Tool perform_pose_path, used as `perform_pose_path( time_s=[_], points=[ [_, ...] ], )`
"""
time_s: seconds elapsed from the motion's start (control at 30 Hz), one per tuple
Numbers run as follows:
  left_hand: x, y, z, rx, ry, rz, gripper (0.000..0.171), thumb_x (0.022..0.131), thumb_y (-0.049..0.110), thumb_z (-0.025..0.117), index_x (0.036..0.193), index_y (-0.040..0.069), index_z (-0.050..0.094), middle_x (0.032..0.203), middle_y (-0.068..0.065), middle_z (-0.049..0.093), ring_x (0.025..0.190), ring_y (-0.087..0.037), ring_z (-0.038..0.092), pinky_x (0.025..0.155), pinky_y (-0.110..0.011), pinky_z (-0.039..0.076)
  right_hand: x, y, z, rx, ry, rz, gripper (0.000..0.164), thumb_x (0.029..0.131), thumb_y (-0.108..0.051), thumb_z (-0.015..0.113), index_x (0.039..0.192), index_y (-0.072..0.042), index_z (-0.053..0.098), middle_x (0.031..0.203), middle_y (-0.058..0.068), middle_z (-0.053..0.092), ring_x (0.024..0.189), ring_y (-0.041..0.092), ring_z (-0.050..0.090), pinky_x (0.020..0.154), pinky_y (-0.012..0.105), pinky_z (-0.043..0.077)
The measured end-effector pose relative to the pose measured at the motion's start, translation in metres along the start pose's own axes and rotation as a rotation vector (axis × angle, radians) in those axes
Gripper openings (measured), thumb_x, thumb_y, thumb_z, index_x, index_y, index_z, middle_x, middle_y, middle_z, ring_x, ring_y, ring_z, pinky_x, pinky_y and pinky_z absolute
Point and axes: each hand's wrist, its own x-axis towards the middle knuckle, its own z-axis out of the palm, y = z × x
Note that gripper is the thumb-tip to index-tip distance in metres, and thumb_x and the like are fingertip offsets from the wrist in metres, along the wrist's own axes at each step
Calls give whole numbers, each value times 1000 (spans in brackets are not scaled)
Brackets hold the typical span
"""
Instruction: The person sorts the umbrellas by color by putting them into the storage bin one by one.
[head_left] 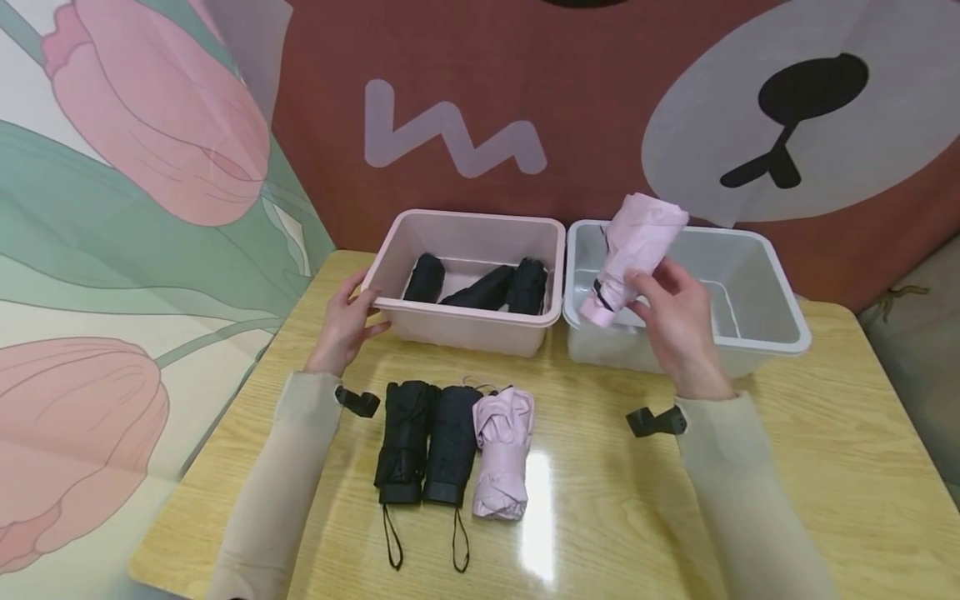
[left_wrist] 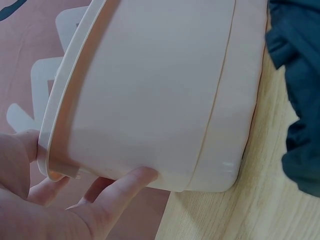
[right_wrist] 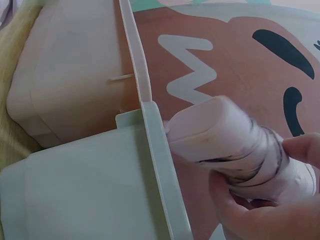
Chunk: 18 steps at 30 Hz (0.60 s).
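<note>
My right hand [head_left: 678, 321] holds a folded pink umbrella [head_left: 641, 237] above the left part of the grey bin [head_left: 765, 346]. In the right wrist view, thumb and fingers close round the wrapped umbrella [right_wrist: 280, 165], its handle end toward the bin rim. My left hand [head_left: 347, 329] grips the left front corner of the pink bin [head_left: 465, 329], its fingers at the rim and a digit against the outer wall in the left wrist view. Inside that bin lie three black folded umbrellas [head_left: 483, 289].
In front of the pink bin, two black folded umbrellas [head_left: 450, 446] with wrist loops and one pink folded umbrella [head_left: 502, 458] lie side by side on the wooden table [head_left: 600, 517]. A printed cloth [head_left: 465, 50] hangs close behind both bins.
</note>
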Motion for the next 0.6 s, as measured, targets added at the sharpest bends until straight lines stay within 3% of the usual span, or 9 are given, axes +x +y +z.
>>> perform_pose_path(
  time_s=[0.17, 0.6],
  points=[
    [2, 0, 1, -6, 2, 3, 50, 100, 25, 48, 148, 30, 37, 151, -11, 38, 122, -27, 50, 100, -52, 47, 3, 0, 2, -82, 36, -11, 58, 91, -22, 67, 142, -7, 45, 122, 4, 51, 109, 18, 52, 80, 17, 55],
    [3, -3, -1, -5, 13, -2, 48, 100, 25, 49, 146, 31, 39, 149, -9, 41, 122, -27, 51, 96, -51, 50, 13, 2, 7, -132, 43, -9, 60, 90, -19, 67, 143, -2, 43, 108, 0, 56, 95, 10, 57, 71, 15, 55]
  ],
)
